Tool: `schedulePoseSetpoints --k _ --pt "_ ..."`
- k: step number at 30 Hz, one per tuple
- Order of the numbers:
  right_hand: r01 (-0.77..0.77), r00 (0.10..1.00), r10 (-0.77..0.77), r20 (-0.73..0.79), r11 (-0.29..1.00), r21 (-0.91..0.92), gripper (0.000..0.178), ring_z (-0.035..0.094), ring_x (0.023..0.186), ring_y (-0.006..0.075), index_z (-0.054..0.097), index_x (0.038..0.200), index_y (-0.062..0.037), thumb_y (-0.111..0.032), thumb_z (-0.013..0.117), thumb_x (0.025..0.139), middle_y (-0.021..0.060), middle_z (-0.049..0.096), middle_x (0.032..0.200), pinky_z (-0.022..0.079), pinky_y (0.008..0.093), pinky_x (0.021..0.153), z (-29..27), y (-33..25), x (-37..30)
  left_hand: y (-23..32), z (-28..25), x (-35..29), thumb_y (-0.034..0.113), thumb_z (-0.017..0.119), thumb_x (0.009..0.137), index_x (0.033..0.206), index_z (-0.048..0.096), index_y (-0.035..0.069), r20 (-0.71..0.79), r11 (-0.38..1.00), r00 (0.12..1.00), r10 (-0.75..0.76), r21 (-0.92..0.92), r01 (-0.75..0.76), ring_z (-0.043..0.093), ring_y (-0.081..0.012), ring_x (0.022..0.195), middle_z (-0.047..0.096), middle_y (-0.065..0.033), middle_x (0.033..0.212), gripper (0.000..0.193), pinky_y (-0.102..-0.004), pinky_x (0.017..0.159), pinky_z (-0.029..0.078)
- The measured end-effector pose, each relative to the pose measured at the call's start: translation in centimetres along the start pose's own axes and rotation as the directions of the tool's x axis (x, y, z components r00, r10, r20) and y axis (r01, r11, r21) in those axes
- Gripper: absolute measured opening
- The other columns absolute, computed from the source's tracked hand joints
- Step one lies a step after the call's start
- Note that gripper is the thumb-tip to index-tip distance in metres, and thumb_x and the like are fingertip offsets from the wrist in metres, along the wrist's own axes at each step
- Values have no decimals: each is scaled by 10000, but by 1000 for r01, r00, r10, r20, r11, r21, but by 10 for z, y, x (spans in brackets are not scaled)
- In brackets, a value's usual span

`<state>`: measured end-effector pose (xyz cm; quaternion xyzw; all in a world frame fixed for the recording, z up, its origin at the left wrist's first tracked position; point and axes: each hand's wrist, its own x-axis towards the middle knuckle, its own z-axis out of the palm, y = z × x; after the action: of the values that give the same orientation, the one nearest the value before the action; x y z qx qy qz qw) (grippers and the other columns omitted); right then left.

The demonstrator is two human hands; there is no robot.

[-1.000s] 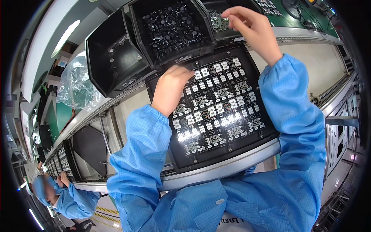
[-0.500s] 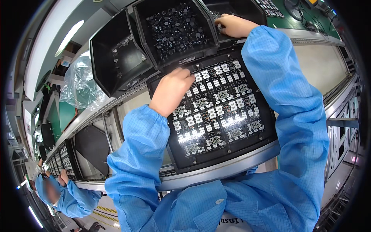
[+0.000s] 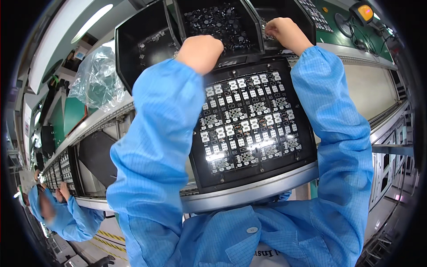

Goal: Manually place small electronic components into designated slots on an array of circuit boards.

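My left hand [image 3: 201, 54] is curled over the front of the middle black bin [image 3: 242, 61], which holds many small dark round components [image 3: 213, 22]. Its fingertips are hidden, so I cannot make out what they hold. Over the right black bin [image 3: 293, 11], my right hand [image 3: 289, 34] has its fingers pinched together near small metallic parts; anything between them is too small to name. Below both hands lies a black fixture tray [image 3: 307, 151] with a panel of small circuit boards [image 3: 247, 120] bearing rows of white components. My left sleeve covers the tray's left edge.
A left black bin [image 3: 129, 49] holds a few small parts. Beside it lies a clear plastic bag [image 3: 98, 80]. The tray rests on a conveyor with a metal front rail [image 3: 249, 189]. A co-worker [image 3: 66, 218] in blue works further left. A black stand [image 3: 344, 24] is at back right.
My left hand has moved from the board panel up and away to the middle bin. My right hand has shifted slightly within the right bin. The view has shifted a little.
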<state>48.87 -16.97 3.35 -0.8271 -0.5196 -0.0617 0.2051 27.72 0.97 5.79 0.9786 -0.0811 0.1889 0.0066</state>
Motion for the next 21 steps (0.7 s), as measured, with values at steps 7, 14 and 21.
schedulePoseSetpoints --k 7,14,21 --pt "27 999 -27 -31 999 19 149 683 802 203 685 944 -16 -38 616 814 101 704 860 534 293 751 -18 7 -7 17 0 13 33 567 760 808 669 40 201 959 956 -212 229 165 656 -328 804 661 -160 817 113 -427 699 532" --pt "-93 995 98 -13 968 232 160 677 734 164 718 914 -59 -60 674 760 87 689 755 539 278 682 -14 17 -10 3 12 13 93 637 763 883 686 73 -3 982 991 -137 128 136 654 -303 764 667 -124 785 131 -391 690 527" --pt "-233 972 225 72 865 445 121 680 743 137 634 942 16 -41 607 838 84 693 810 551 245 675 -22 10 -14 19 -16 1 127 721 760 873 693 43 -126 909 954 -271 -360 210 678 -225 751 680 -113 778 143 -305 667 541"
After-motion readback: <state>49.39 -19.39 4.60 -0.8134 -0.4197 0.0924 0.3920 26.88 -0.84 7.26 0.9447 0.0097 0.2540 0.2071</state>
